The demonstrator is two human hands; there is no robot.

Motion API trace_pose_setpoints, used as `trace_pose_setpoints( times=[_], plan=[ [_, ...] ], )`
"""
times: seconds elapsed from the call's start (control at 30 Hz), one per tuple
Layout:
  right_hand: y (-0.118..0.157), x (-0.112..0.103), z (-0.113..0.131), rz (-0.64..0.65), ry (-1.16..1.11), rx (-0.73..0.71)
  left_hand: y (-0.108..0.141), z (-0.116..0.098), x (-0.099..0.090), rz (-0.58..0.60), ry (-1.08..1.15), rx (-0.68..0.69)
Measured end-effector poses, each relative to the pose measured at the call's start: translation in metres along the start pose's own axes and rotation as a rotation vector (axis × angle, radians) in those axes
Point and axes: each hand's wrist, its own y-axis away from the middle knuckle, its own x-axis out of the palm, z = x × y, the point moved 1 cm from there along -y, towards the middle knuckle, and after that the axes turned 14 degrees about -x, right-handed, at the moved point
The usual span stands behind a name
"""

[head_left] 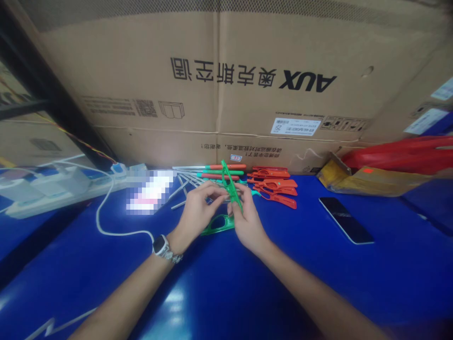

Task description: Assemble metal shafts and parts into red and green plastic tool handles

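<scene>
My right hand (247, 219) is closed around a slim green plastic handle shell (229, 182), which it holds tilted up. Against that shell my left hand (198, 208) is pinching, its thumb and fingers together; what lies between them is too small to make out. A second green half-shell (215, 227) with an oval opening lies on the blue table just below my hands. Behind them is a bundle of thin metal rods (182, 189), and red-and-green handles (226, 167) lie with it. Several orange-red handle shells (278, 184) are piled to the right of my right hand.
A phone (345, 219) lies on the blue tabletop (226, 288) at right, near a yellow-taped open carton (364, 182) with red plastic. A power strip (46, 193) and white cable (102, 222) run along the left. A large cardboard box (141, 66) stands behind everything.
</scene>
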Motion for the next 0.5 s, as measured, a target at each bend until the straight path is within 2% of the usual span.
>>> trace_pose_setpoints(
  times=[0.27,0.5],
  plan=[
    [0.002,0.002,0.001,-0.031,0.042,0.006,0.004,-0.005,0.009,-0.089,0.045,-0.109],
    [0.001,0.001,0.003,-0.033,0.036,-0.003,0.006,-0.008,0.013,-0.12,0.056,-0.1]
  ],
)
